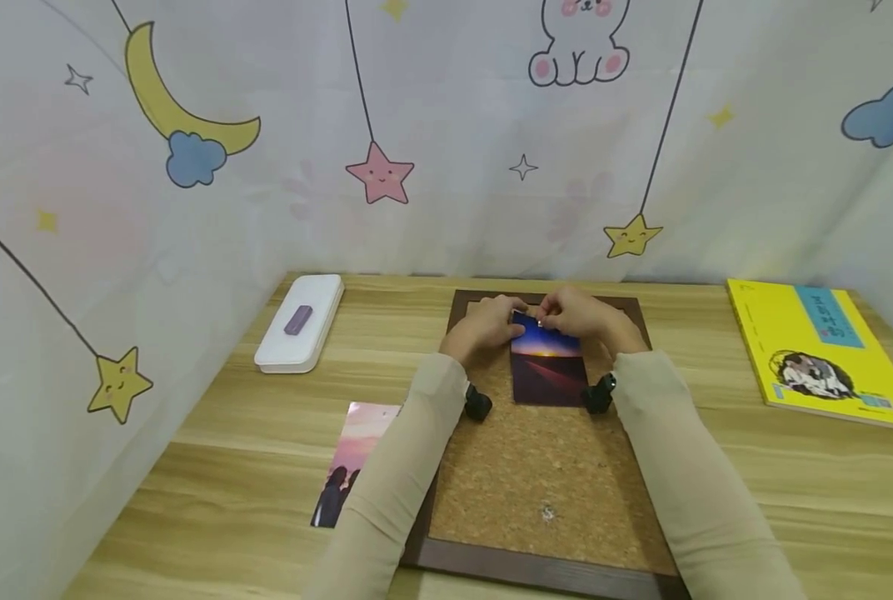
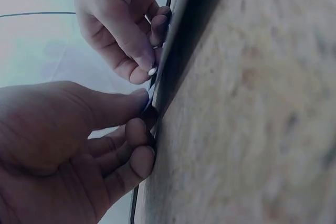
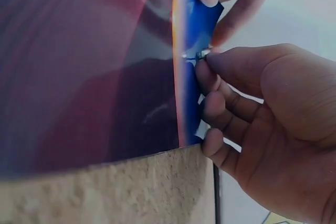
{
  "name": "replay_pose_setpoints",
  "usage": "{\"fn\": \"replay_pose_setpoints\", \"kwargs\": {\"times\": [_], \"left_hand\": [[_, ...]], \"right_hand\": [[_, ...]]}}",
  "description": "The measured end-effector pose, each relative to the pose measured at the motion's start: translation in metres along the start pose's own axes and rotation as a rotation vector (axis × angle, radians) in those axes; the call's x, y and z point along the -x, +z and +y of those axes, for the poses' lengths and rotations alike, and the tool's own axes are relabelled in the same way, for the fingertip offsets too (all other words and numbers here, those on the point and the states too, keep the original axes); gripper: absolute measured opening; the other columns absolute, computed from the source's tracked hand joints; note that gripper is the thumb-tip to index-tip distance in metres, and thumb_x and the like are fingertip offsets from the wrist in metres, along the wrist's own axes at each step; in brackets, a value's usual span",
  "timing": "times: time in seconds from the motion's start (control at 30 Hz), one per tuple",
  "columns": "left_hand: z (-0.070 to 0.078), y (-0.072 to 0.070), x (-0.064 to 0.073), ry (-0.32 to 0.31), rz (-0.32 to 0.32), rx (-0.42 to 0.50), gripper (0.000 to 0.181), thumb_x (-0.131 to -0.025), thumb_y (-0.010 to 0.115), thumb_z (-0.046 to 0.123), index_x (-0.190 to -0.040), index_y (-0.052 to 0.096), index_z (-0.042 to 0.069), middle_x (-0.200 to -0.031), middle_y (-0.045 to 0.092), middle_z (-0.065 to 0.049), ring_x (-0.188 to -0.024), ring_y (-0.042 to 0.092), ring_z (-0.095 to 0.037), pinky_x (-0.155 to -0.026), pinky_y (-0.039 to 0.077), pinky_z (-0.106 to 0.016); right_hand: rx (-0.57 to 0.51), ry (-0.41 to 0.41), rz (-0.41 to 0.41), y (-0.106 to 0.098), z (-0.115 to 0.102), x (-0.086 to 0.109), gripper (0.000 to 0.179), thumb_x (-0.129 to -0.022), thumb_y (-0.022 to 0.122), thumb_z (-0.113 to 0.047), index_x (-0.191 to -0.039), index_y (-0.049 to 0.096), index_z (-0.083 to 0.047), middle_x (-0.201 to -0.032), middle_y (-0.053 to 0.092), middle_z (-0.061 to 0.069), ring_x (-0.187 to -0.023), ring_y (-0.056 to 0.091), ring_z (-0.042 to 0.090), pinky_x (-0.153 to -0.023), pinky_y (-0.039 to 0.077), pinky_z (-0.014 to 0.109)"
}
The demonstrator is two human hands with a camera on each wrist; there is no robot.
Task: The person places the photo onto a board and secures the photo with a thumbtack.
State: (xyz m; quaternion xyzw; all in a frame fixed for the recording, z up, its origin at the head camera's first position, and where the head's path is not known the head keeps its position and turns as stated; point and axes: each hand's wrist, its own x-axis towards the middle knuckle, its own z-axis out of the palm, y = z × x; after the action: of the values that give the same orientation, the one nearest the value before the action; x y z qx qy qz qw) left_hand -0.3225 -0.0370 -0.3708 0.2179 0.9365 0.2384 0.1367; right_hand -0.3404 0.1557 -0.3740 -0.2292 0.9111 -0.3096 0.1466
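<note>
A sunset photo card point(image 1: 550, 379), blue above and dark red below, lies on the upper part of a framed cork board point(image 1: 521, 475). My left hand point(image 1: 487, 323) pinches its top left corner, with the thumb on the picture side. Between right thumb and forefinger, my right hand point(image 1: 577, 315) holds a small clear push pin point(image 3: 201, 55) against the card's blue top edge. Whether the pin's point is in the cork cannot be seen. In the right wrist view the card's surface bows slightly near the top.
Left of the board lies a pink-sky photo card point(image 1: 364, 437), partly covered by the left sleeve. A white case point(image 1: 311, 312) with a purple block point(image 1: 298, 320) on it stands at the back left. To the right is a yellow book point(image 1: 814, 350). A small clear object point(image 1: 548, 512) sits low on the cork.
</note>
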Motion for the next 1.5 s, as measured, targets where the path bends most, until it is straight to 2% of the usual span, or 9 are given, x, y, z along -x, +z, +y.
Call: {"fn": "replay_pose_setpoints", "kwargs": {"times": [0.2,0.33,0.43,0.67,0.87,1.0,1.17,1.37,1.5], "left_hand": [[-0.002,0.002,0.001,-0.072,0.056,0.050,0.040,-0.101,0.061,0.021,-0.141,0.057,0.015,-0.103,0.061,-0.006,-0.095,0.054,-0.022,-0.081,0.044,-0.036],[-0.002,0.003,0.004,-0.093,0.056,0.069,0.038,-0.102,0.061,0.021,-0.140,0.059,0.016,-0.111,0.059,-0.006,-0.101,0.053,-0.022,-0.086,0.045,-0.038],[-0.002,0.004,0.004,-0.097,0.048,0.073,0.038,-0.102,0.060,0.020,-0.140,0.059,0.017,-0.112,0.060,-0.005,-0.100,0.054,-0.021,-0.086,0.046,-0.037],[0.000,0.004,0.004,-0.095,0.045,0.077,0.037,-0.102,0.060,0.019,-0.139,0.060,0.017,-0.093,0.060,-0.004,-0.076,0.052,-0.018,-0.071,0.042,-0.032],[0.001,0.003,0.003,-0.089,0.049,0.073,0.036,-0.101,0.061,0.018,-0.137,0.060,0.017,-0.087,0.055,-0.003,-0.073,0.049,-0.017,-0.069,0.039,-0.032],[0.001,0.003,0.004,-0.104,0.047,0.087,0.036,-0.101,0.062,0.017,-0.136,0.061,0.019,-0.090,0.056,-0.003,-0.075,0.049,-0.017,-0.070,0.040,-0.033],[0.001,0.002,0.003,-0.112,0.041,0.079,0.037,-0.100,0.062,0.014,-0.136,0.061,0.018,-0.100,0.061,-0.006,-0.081,0.052,-0.018,-0.072,0.041,-0.033],[0.004,0.000,0.003,-0.104,0.008,0.007,0.041,-0.098,0.063,0.011,-0.139,0.059,0.019,-0.104,0.060,-0.009,-0.084,0.048,-0.020,-0.073,0.039,-0.033],[0.006,0.001,0.003,-0.122,0.003,-0.006,0.041,-0.099,0.064,0.011,-0.138,0.059,0.021,-0.111,0.061,-0.008,-0.088,0.051,-0.020,-0.076,0.042,-0.034]], "right_hand": [[-0.008,0.017,-0.023,0.000,-0.002,-0.001,0.013,-0.100,0.055,-0.005,-0.104,0.065,0.004,-0.095,0.063,0.012,-0.080,0.054,0.020,-0.071,0.045,0.030],[-0.010,0.013,-0.027,0.001,-0.002,-0.001,0.013,-0.100,0.056,-0.005,-0.102,0.065,0.004,-0.092,0.063,0.011,-0.077,0.053,0.019,-0.069,0.044,0.030],[-0.005,0.010,-0.025,0.004,-0.002,-0.002,0.013,-0.100,0.056,-0.004,-0.102,0.066,0.004,-0.092,0.064,0.011,-0.075,0.054,0.019,-0.068,0.045,0.029],[0.017,0.030,-0.008,0.004,-0.003,-0.002,0.008,-0.098,0.058,-0.004,-0.102,0.062,0.002,-0.092,0.060,0.011,-0.074,0.053,0.019,-0.066,0.043,0.030],[0.034,0.018,0.037,0.004,-0.002,0.000,0.008,-0.096,0.064,-0.005,-0.099,0.061,0.002,-0.088,0.058,0.009,-0.073,0.049,0.019,-0.065,0.041,0.030],[0.031,0.004,0.034,0.003,-0.002,0.003,0.008,-0.096,0.064,-0.005,-0.097,0.061,0.002,-0.082,0.056,0.007,-0.068,0.048,0.017,-0.062,0.040,0.029],[0.013,0.023,-0.017,0.000,-0.003,0.008,0.007,-0.096,0.063,-0.003,-0.098,0.058,0.002,-0.081,0.056,0.008,-0.068,0.048,0.017,-0.064,0.042,0.030],[0.092,0.077,-0.141,-0.005,-0.005,0.018,0.021,-0.098,0.063,-0.008,-0.115,0.054,0.000,-0.094,0.060,0.011,-0.079,0.053,0.022,-0.071,0.044,0.033],[0.108,0.090,-0.160,-0.006,-0.002,0.028,0.029,-0.098,0.063,-0.010,-0.123,0.052,-0.003,-0.086,0.055,0.008,-0.072,0.049,0.020,-0.068,0.040,0.033]]}}
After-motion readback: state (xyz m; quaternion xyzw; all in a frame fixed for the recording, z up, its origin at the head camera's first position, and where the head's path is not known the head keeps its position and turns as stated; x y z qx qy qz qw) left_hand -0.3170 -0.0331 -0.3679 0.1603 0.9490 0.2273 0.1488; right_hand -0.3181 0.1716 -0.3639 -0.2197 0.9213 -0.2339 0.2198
